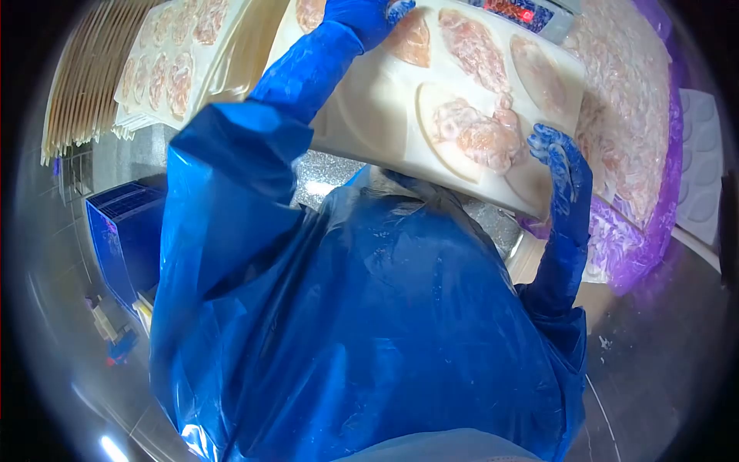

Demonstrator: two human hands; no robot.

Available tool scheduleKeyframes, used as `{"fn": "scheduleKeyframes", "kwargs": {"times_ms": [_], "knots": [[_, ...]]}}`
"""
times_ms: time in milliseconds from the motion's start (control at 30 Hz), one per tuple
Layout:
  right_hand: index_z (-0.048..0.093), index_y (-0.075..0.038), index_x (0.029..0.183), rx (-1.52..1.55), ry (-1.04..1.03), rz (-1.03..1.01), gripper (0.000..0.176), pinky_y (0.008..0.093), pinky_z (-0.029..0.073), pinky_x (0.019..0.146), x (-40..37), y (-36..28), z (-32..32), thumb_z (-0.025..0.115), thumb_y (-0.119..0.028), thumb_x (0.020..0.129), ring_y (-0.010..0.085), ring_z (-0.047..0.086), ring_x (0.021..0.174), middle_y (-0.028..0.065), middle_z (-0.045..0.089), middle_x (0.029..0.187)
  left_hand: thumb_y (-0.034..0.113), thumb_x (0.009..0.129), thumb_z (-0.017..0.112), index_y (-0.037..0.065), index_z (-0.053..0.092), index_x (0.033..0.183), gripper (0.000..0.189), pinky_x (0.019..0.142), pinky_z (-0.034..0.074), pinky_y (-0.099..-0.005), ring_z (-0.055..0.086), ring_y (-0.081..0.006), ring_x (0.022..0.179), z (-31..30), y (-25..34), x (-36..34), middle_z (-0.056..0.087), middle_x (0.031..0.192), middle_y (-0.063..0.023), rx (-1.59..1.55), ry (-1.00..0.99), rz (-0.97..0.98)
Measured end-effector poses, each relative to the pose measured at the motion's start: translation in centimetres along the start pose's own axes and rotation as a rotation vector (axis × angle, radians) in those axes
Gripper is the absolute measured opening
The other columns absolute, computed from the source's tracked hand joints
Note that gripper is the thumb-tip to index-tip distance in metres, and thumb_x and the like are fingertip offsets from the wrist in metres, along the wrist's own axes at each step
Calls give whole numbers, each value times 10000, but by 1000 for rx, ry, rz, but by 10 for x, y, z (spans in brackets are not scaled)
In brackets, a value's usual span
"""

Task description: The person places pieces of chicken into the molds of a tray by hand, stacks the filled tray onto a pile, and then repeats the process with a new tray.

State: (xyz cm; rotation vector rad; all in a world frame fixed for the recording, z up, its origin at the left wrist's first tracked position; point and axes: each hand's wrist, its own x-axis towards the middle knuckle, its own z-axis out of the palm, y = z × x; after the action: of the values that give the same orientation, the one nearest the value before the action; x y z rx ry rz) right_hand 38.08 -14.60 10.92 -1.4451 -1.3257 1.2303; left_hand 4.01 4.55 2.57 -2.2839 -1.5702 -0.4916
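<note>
A white tray with teardrop-shaped hollows lies tilted in front of me. Pale raw meat, which looks like chicken, fills several hollows; one loose piece sits partly across the edge of a near hollow. My left hand, in a blue glove, is at the top edge of the view beside a flat meat piece; its fingers are mostly cut off or hidden. Over the tray's right end hovers my right hand, its glove smeared white. Its fingers are bent and slightly apart, and no object shows in them.
To the right, a purple-lined container holds a large heap of raw meat. A device with a red display stands behind the tray. Filled trays are stacked at left, near a blue box. Another white moulded tray lies far right.
</note>
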Motion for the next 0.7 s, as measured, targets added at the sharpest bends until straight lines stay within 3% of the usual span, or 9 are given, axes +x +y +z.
{"fn": "scheduleKeyframes", "kwargs": {"times_ms": [100, 167, 300, 367, 467, 500, 567, 600, 700], "knots": [[608, 31, 1211, -10, -20, -41, 271, 310, 517, 899, 0, 8, -4, 500, -31, 970, 233, 650, 1039, 147, 658, 1209, 520, 959, 451, 103, 220, 1556, 764, 1169, 96, -619, 180, -434, 1473, 17, -10, -10, 220, 1589, -240, 58, -172, -32], [610, 36, 1210, -22, -26, -67, 272, 309, 514, 900, 1, 11, -5, 496, -54, 980, 229, 651, 1038, 147, 658, 1210, 503, 968, 443, 80, 231, 1551, 750, 1166, 117, -619, 182, -421, 1476, 12, -30, 5, 229, 1585, -243, 123, -176, 4], [613, 47, 1208, -34, -45, -119, 284, 305, 508, 902, 8, 22, -8, 487, -99, 999, 221, 654, 1036, 147, 657, 1212, 478, 974, 448, 20, 266, 1525, 739, 1157, 169, -611, 231, -411, 1462, 1, -39, 20, 268, 1564, -252, 42, 29, -234], [615, 52, 1207, -52, -59, -160, 295, 304, 506, 903, 15, 28, -9, 482, -121, 1008, 217, 655, 1034, 147, 657, 1213, 499, 969, 455, 27, 296, 1512, 736, 1154, 177, -607, 266, -428, 1442, 13, 9, 6, 298, 1550, -251, -350, 211, 3], [617, 60, 1206, -72, -80, -238, 315, 301, 502, 905, 25, 37, -8, 475, -155, 1023, 212, 656, 1032, 148, 656, 1214, 468, 967, 505, 32, 307, 1512, 725, 1178, 180, -542, 282, -419, 1437, -2, 50, -16, 324, 1540, -251, -241, -194, 59], [618, 62, 1205, -84, -85, -258, 323, 301, 500, 905, 24, 39, -8, 473, -166, 1028, 210, 657, 1032, 148, 656, 1215, 468, 967, 505, 32, 307, 1512, 725, 1178, 180, -542, 282, -419, 1437, 4, 43, -17, 324, 1540, -251, -253, -193, 65], [629, 53, 1183, -156, -107, -297, 297, 291, 501, 892, 23, 26, 0, 475, -142, 1021, 193, 656, 1014, 136, 662, 1196, 427, 976, 514, 23, 335, 1499, 685, 1185, 176, -518, 279, -418, 1439, 21, 13, -19, 347, 1529, -246, -636, -255, 32], [640, 44, 1160, -219, -131, -338, 273, 281, 501, 878, 23, 19, 6, 476, -118, 1015, 176, 655, 997, 124, 669, 1178, 411, 985, 503, 20, 375, 1478, 642, 1186, 165, -527, 280, -416, 1440, -6, 17, -20, 370, 1519, -237, -399, -15, 94], [653, 38, 1047, -104, -129, -188, 161, 278, 513, 851, 19, 7, 24, 556, -51, 955, 178, 660, 945, 115, 691, 1046, 404, 982, 509, 15, 374, 1478, 645, 1188, 157, -529, 285, -402, 1442, -13, 16, -44, 374, 1520, -231, -276, -177, 203]]}}
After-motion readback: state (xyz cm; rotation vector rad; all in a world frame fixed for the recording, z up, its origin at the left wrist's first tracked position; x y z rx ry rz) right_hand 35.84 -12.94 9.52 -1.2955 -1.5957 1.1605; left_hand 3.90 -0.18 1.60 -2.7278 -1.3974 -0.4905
